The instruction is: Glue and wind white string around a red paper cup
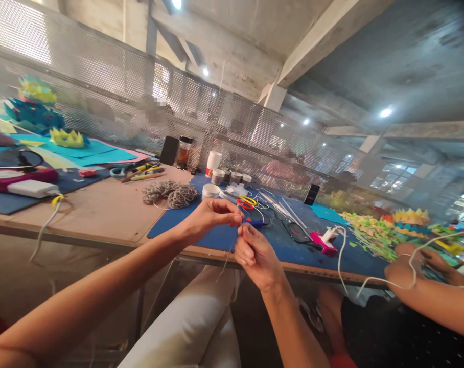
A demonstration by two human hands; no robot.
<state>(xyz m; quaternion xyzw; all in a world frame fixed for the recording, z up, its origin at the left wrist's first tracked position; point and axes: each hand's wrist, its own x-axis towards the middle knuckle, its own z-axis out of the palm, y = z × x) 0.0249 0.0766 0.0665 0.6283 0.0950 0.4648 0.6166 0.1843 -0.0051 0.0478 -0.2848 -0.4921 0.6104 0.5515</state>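
Two hands: the left hand (216,215) pinches a thin cord (227,263) between thumb and fingertips; the right hand (257,253), just beside it, has thumb and forefinger together on the same cord, with the other fingers curled.
Thin cord: it is between both hands, before the counter (120,214), and one loose end hangs below them.
Blue mat (170,225): lies flat on the counter, bearing scissors (247,203) with yellow and red handles.
Grey bundle (178,194): rests in loose loops near the mat's left edge.
Small cups (236,177): stand grouped behind the scissors.
Perforated screen (105,76): rises beyond the counter.
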